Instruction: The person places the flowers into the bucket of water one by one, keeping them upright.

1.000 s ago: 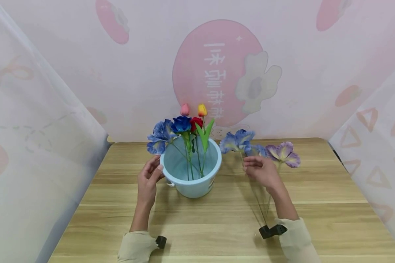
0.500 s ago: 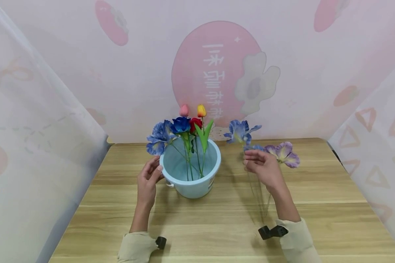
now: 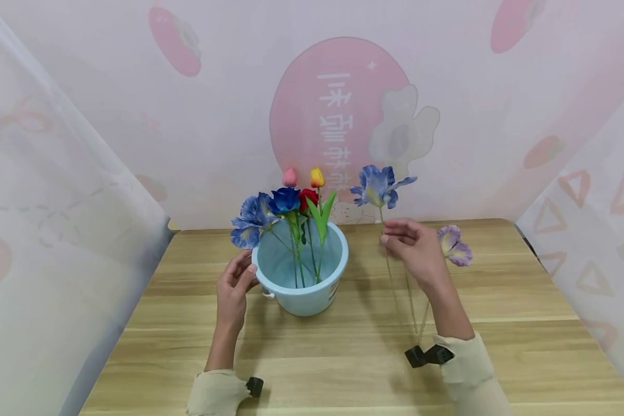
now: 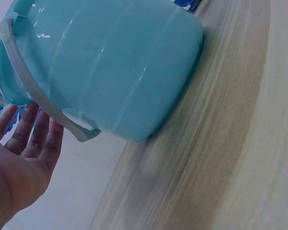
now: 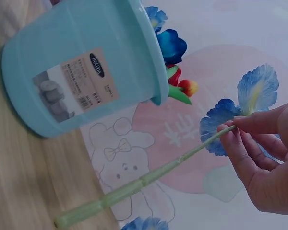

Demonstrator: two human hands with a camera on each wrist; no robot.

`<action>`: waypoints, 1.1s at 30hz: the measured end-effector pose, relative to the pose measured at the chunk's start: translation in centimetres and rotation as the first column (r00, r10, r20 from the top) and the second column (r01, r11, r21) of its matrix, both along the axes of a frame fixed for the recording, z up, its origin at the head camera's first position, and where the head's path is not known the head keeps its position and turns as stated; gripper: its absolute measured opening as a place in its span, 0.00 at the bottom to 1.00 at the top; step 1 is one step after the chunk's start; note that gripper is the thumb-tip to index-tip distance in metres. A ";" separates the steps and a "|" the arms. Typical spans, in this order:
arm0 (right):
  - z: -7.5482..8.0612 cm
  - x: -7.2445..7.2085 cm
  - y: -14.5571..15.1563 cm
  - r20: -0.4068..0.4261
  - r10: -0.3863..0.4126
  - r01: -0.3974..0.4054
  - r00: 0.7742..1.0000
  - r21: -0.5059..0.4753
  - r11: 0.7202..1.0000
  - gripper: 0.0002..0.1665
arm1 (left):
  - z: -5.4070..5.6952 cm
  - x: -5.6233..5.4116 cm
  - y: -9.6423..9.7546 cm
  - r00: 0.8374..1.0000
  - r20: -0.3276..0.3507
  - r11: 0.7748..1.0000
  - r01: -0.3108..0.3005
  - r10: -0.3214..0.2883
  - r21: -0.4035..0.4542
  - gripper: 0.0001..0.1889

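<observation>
My left hand [image 3: 233, 292] holds the left rim of a light blue plastic bucket [image 3: 305, 303], thumb at the lip and fingers along the outside near the pale handle [image 4: 33, 86]. Inside the bucket stand a blue iris [image 3: 252, 219], a dark blue rose [image 3: 285, 200], a red rose [image 3: 308, 198], a pink tulip [image 3: 289, 177] and a yellow-red tulip [image 3: 317, 177]. To the right, my right hand [image 3: 418, 251] pinches the stem of another blue artificial iris [image 3: 377, 188] between thumb and fingers. Its bloom is raised, and its green stem [image 5: 149, 177] slants down from the fingertips.
On the wooden table [image 3: 343, 370], a purple flower [image 3: 455, 247] lies beyond my right hand, partly hidden by it. Another blue bloom [image 5: 146, 224] shows at the bottom of the right wrist view. A printed cloth [image 3: 229, 115] rises behind the table.
My right hand has lifted the blue iris upward, away from the flowers lying on the table. My left hand and the bucket have stayed in place.
</observation>
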State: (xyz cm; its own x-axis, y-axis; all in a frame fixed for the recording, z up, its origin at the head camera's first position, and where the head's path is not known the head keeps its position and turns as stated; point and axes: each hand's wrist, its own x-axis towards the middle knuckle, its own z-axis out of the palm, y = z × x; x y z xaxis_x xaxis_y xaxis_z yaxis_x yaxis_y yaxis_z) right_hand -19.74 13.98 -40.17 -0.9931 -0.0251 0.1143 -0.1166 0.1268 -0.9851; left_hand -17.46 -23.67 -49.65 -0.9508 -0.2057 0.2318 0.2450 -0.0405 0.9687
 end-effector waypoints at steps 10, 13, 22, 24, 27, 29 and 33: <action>2.1 -0.4 -1.2 -0.043 -0.008 0.004 0.999 -0.092 0.996 0.21 | -0.2 -0.2 -0.1 1.000 -0.003 1.000 -0.009 0.009 -0.007 0.22; 2.9 -0.6 -1.6 -0.074 -0.009 0.002 0.997 -0.097 0.995 0.21 | -0.2 -0.1 -0.1 1.000 -0.001 1.000 -0.010 0.010 -0.008 0.22; 5.7 -1.7 -3.6 -0.164 0.001 -0.026 0.987 -0.151 0.988 0.21 | -0.3 -0.3 -0.1 1.000 -0.003 1.000 -0.005 0.005 -0.004 0.22; 6.3 -2.0 -4.2 -0.180 0.001 -0.032 0.984 -0.171 0.985 0.21 | -0.3 -0.3 -0.1 1.000 -0.005 1.000 -0.007 0.007 -0.006 0.22; 7.1 -2.3 -5.0 -0.211 -0.007 -0.034 0.977 -0.190 0.981 0.21 | -0.3 -0.3 -0.1 1.000 -0.004 1.000 -0.005 0.005 -0.004 0.22; 7.6 -2.5 -5.5 -0.233 -0.017 -0.030 0.972 -0.195 0.980 0.21 | -0.3 -0.3 -0.1 1.000 -0.002 1.000 -0.004 0.004 -0.006 0.22; 8.2 -2.8 -6.5 -0.269 -0.035 -0.020 0.963 -0.199 0.980 0.20 | -0.2 -0.2 -0.2 1.000 0.004 1.000 -0.001 0.001 -0.009 0.22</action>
State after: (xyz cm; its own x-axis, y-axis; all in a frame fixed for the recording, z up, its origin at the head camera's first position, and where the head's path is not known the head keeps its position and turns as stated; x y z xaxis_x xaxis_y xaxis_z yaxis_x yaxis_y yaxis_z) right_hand -22.50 7.51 -31.94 -0.9245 0.0328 0.3798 -0.3812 -0.0651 -0.9222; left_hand -17.62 -23.83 -49.89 -0.9515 -0.2047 0.2298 0.2410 -0.0313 0.9700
